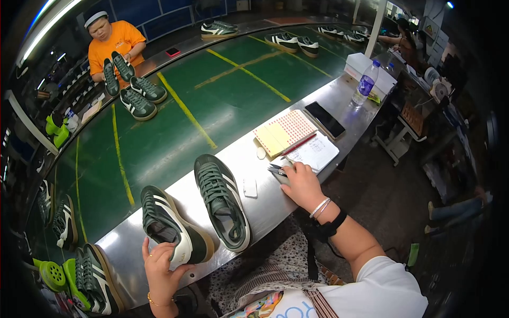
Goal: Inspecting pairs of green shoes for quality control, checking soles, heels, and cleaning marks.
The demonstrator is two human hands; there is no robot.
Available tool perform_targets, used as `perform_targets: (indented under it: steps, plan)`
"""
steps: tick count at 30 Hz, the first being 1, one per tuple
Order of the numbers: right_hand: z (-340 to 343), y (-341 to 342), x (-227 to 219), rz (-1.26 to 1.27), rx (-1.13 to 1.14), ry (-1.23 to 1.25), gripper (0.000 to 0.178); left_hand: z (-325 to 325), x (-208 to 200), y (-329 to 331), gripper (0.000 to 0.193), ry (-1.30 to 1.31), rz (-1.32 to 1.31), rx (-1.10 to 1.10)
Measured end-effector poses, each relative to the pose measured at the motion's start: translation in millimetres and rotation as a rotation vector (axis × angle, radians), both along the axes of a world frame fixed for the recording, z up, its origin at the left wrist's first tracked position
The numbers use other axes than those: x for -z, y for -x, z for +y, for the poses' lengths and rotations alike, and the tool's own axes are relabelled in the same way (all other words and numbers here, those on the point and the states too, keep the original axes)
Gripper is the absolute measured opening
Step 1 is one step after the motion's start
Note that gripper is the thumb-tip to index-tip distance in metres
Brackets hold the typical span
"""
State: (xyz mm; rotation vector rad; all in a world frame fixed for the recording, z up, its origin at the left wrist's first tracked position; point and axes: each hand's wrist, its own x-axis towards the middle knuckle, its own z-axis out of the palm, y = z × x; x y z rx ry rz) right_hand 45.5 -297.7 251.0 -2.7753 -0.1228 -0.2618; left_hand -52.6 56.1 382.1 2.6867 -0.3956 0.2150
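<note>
gripping the heel of the left sneaker with the left hand, fingers curled round it, steadying it at seven o'clock on the steel ledge. lying flat at six o'clock, the second sneaker. closing the right hand on small snips at five o'clock, beside the notepad, keeping them ready.

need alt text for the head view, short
A person's left hand grips the heel of a dark green sneaker on a metal bench, while the right hand holds small scissors beside a second sneaker.
</note>
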Motion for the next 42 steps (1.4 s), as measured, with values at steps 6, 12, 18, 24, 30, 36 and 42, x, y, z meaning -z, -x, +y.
perform_targets:
  steps: [6, 12, 18, 24, 30, 36, 42]
  plan:
    - [9.1, -1.5, 7.1, -0.181, -0.182, -0.130, 0.021, -41.4, -14.6, -7.5, 0.048, 0.217, -0.156, -0.132]
    - [2.2, -1.1, -2.1, -0.105, -0.248, -0.419, 0.017, -74.0, 4.8, -12.9, 0.039, 0.110, -0.268, -0.076]
    - [-39.4, -23.2, 5.1, -0.353, 0.092, 0.026, 0.029, -70.3, -3.5, -11.1, 0.037, 0.127, -0.271, -0.089]
    - [-5.6, 3.4, -16.8, 0.069, -0.008, 0.039, 0.044, -77.9, -1.9, -9.9, 0.034, 0.132, -0.201, -0.022]
    - [7.9, 4.0, -14.4, -0.020, 0.022, 0.041, 0.052, -80.6, -5.2, -15.1, 0.035, 0.130, -0.174, 0.034]
    - [12.3, 1.7, -27.9, 0.147, -0.146, -0.219, 0.043, -81.5, -9.3, -14.7, 0.028, 0.110, -0.084, 0.072]
    - [85.3, 54.4, -108.7, 0.124, -0.337, -1.078, 0.038, -79.4, -14.6, -14.7, 0.021, 0.185, 0.000, 0.100]
